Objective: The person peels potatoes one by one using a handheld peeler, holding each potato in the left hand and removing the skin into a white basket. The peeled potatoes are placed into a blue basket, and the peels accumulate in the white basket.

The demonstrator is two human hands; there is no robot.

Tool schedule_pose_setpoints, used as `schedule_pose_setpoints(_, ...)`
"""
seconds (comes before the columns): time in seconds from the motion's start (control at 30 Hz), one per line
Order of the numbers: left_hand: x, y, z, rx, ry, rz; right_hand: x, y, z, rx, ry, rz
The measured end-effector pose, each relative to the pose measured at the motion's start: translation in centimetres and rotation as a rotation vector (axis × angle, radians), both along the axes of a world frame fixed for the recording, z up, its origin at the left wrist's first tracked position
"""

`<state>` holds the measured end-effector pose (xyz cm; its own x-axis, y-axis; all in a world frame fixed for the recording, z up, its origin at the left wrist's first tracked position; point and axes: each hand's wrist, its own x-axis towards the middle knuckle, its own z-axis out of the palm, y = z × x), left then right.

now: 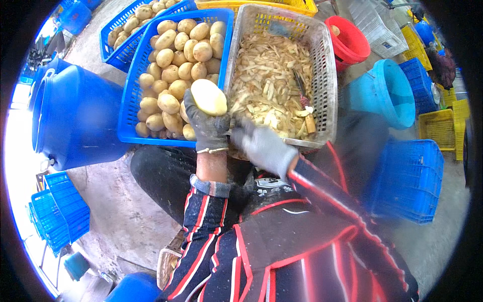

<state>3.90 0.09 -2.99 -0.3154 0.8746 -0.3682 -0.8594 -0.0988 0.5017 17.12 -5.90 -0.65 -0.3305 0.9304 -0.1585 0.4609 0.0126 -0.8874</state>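
Observation:
My left hand [207,126], in a dark glove, holds a pale peeled potato [209,97] upright over the near right corner of a blue plastic crate [130,109] of unpeeled potatoes [169,102]. My right hand [264,145], in a light grey glove, is blurred and curled close beside the left wrist; whether it holds a tool cannot be made out. Behind it stands a grey plastic crate [331,94] of potato peelings [264,81]. On the peelings lies a hand tool [303,100] with a wooden handle and red wrapping.
A large blue barrel [83,113] stands left, with stacked blue crates [62,211] below it. On the right are a red bucket [354,41], a turquoise bucket [400,94] and a blue crate [411,181]. Another blue crate of potatoes [141,15] is at the back. A person [443,68] is far right.

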Motion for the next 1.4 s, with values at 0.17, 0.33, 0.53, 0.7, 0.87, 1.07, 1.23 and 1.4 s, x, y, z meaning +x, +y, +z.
schedule_pose_setpoints(0.17,-2.6,0.2,-3.0,0.375,-0.208,-0.418,1.3,1.5,3.5,-0.018,0.093,-0.1)
schedule_pose_setpoints(0.33,-0.7,0.1,-1.7,0.133,0.106,-0.064,-1.2,2.8,5.0,0.13,-0.176,-0.013)
schedule_pose_setpoints(0.53,-1.3,-0.1,-2.9,0.093,0.258,0.079,0.6,0.2,6.1,-0.084,0.117,-0.008)
schedule_pose_setpoints(0.7,-2.5,1.0,-3.4,0.263,-0.165,-0.185,-1.4,2.6,2.7,0.074,0.25,-0.02)
schedule_pose_setpoints(0.87,-3.1,0.5,-3.4,0.277,-0.413,-0.222,-0.7,0.3,2.8,0.097,-0.385,0.179)
schedule_pose_setpoints(1.07,-0.3,-0.7,-0.2,0.255,0.898,0.063,1.3,1.6,5.0,0.093,0.244,-0.05)
schedule_pose_setpoints(1.23,-1.5,-1.4,-1.5,0.335,1.169,-0.075,-0.4,6.0,9.6,-0.083,0.168,0.043)
schedule_pose_setpoints(1.4,-2.0,-0.3,-1.9,0.246,0.283,-0.02,-1.0,2.8,4.4,0.113,0.072,0.18)
